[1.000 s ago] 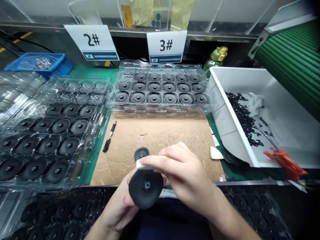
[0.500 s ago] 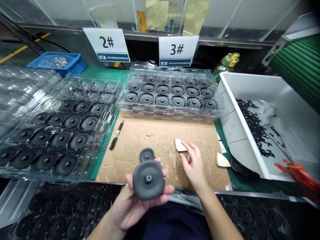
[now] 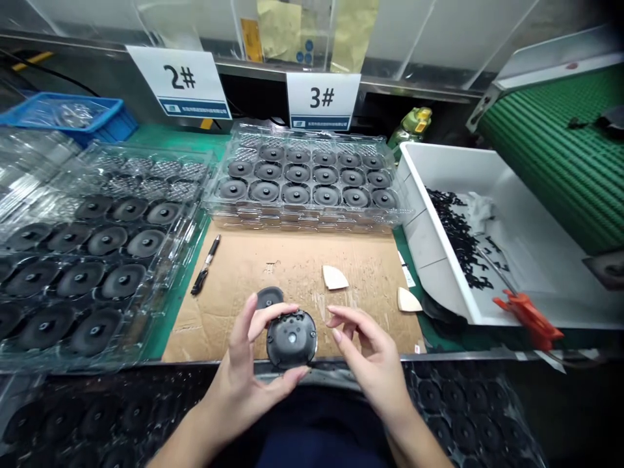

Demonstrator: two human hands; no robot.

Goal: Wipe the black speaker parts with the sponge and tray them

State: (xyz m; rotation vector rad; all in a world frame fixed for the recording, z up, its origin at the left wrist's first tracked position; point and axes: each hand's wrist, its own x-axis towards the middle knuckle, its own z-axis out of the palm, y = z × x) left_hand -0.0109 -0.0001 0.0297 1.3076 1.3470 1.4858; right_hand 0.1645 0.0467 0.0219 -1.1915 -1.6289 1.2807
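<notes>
My left hand (image 3: 253, 364) grips a rounded black plastic part (image 3: 292, 339) by its edges between thumb and fingers, its underside with a small light centre facing me. My right hand (image 3: 368, 354) hovers just right of the part, its thumb and index fingertips slightly apart with nothing visible between them. Behind the held part, a second black part (image 3: 270, 298) rests on the cardboard sheet (image 3: 361, 253), partly covered by my left fingers. A cream wedge-shaped pad (image 3: 335, 277) sits on the cardboard beyond my right hand. Another cream wedge (image 3: 408, 300) lies near the right edge.
A pen (image 3: 207, 263) lies left on the cardboard. Clear trays of black parts stand behind (image 3: 312, 211) and left (image 3: 160, 260). At right, a white bin (image 3: 439, 260) holds small black pieces and orange-handled cutters (image 3: 529, 318). A green conveyor belt (image 3: 560, 149) rises beyond.
My left hand has turned the black part over, from its stemmed face to its underside. My right hand has left the cream wedge and moved nearer the part. The view has shifted right.
</notes>
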